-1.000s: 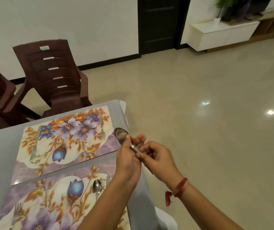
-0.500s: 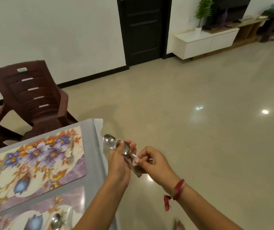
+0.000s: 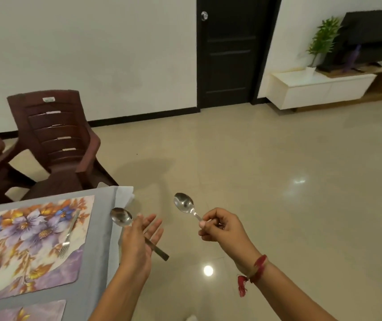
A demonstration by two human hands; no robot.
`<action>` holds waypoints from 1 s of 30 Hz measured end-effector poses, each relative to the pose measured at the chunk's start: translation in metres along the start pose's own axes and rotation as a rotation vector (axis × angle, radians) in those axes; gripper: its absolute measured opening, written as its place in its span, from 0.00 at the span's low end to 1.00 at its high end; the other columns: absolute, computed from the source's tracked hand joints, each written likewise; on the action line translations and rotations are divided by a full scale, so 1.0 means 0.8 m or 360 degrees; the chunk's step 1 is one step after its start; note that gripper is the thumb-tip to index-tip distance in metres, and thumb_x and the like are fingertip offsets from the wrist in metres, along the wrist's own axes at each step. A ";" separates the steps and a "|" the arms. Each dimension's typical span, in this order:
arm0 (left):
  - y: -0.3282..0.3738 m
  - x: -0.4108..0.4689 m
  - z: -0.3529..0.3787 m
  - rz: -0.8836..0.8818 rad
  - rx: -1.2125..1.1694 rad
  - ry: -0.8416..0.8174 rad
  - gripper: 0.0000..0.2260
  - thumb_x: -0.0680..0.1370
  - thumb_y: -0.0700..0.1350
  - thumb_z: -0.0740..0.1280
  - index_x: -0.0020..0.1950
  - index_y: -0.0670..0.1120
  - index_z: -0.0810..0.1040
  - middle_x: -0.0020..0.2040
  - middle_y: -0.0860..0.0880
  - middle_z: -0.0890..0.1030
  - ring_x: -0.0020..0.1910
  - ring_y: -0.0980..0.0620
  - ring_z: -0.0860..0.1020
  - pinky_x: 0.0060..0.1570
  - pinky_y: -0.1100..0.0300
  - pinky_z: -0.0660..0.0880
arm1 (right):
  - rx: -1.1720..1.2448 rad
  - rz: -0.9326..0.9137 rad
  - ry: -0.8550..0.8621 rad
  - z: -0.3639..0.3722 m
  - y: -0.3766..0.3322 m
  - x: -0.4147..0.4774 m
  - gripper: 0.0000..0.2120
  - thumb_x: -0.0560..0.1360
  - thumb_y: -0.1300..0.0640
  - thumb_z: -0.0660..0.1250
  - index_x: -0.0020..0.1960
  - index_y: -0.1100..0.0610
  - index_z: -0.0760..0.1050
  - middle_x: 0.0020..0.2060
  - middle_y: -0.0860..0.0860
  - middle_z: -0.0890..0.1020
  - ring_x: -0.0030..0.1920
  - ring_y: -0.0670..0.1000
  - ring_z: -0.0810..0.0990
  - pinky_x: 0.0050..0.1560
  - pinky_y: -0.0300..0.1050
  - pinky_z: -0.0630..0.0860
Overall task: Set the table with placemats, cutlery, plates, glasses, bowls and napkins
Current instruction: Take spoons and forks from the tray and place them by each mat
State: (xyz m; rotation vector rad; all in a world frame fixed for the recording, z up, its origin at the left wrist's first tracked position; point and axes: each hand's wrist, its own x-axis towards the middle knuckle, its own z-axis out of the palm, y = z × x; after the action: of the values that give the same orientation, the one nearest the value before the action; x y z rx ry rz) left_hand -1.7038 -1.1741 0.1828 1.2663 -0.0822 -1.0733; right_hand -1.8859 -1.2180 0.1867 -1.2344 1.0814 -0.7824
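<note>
Since half a second ago my hands have parted; the two spoons that were bunched at the left hand are now split, one to each. Both hands hang just off the table (image 3: pixel 102 242) corner, over the floor.

On the table, the far placemat (image 3: pixel 34 239) shows no spoon. My left hand (image 3: pixel 139 242), right at the table's edge, has its fingers straight and spread, with the left spoon (image 3: pixel 121 217) lying across the palm. Whether the thumb pins it, I cannot tell. My right hand (image 3: pixel 222 230), farther out from the table, pinches the right spoon (image 3: pixel 183 203) by its handle.

A fork (image 3: pixel 69 236) already lies on that mat, on the side nearest the table's edge. I judge the tidy move is to lay one spoon parallel to it without nudging it.

A brown chair (image 3: pixel 55 140) stands close against the table's far side — it crowds any reach there. The near placemat (image 3: pixel 37 310) peeks in at the table's near end.
</note>
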 end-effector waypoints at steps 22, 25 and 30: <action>0.196 0.289 -0.073 0.0354 -0.0688 0.0842 0.14 0.83 0.46 0.53 0.37 0.47 0.66 0.24 0.52 0.71 0.14 0.60 0.59 0.14 0.72 0.53 | -0.0121 -0.0094 -0.0950 0.242 -0.112 0.410 0.02 0.74 0.66 0.67 0.43 0.64 0.75 0.29 0.51 0.70 0.36 0.50 0.81 0.41 0.43 0.80; 0.210 0.317 -0.080 0.0419 -0.0740 0.0973 0.14 0.84 0.47 0.52 0.39 0.46 0.67 0.24 0.53 0.72 0.14 0.60 0.60 0.14 0.71 0.53 | -0.0159 -0.0071 -0.1111 0.276 -0.115 0.461 0.03 0.74 0.67 0.67 0.42 0.63 0.75 0.29 0.50 0.71 0.35 0.49 0.81 0.41 0.43 0.80; 0.229 0.366 -0.079 0.0485 -0.0806 0.1267 0.14 0.83 0.46 0.52 0.41 0.47 0.69 0.27 0.50 0.74 0.13 0.59 0.64 0.13 0.72 0.59 | -0.0239 -0.0053 -0.1410 0.335 -0.119 0.558 0.02 0.74 0.67 0.67 0.43 0.63 0.75 0.28 0.48 0.70 0.36 0.50 0.80 0.42 0.43 0.80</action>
State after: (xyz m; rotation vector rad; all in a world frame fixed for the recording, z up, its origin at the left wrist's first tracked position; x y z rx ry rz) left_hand -1.3976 -1.3450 0.1623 1.0844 0.5528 -0.2454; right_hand -1.4790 -1.5565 0.1808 -1.5090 0.3891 -0.1158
